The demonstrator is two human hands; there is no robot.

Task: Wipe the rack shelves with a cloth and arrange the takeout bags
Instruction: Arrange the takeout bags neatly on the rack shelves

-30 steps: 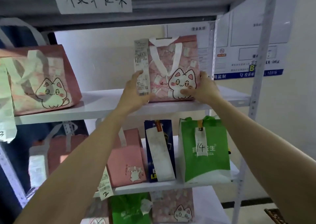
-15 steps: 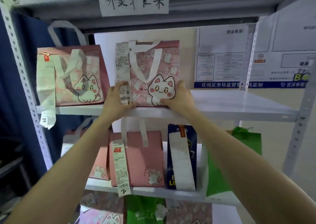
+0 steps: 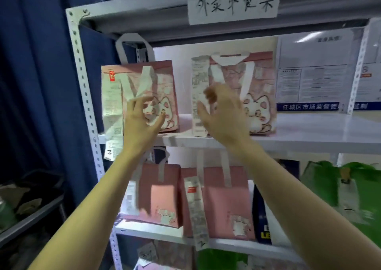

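Note:
Two pink takeout bags with a white cat print stand side by side on the upper white shelf (image 3: 309, 133) of the metal rack. The left cat bag (image 3: 165, 84) has a long receipt hanging over the shelf edge. The right cat bag (image 3: 259, 88) stands upright with a receipt down its left side. My left hand (image 3: 142, 121) hovers open in front of the left bag, fingers spread. My right hand (image 3: 222, 115) is open in front of the right bag's receipt, holding nothing. No cloth is in view.
The shelf below holds two plain pink bags (image 3: 222, 205), a dark blue bag (image 3: 261, 218) and a green bag (image 3: 340, 187). More bags sit on the lowest shelf. A blue curtain (image 3: 37, 84) hangs at the left, beside a low cluttered cart (image 3: 28, 207). A handwritten sign (image 3: 233, 1) tops the rack.
Both hands slid the right cat bag leftward along the upper shelf until it stood next to the other cat bag, then let go and drew back open.

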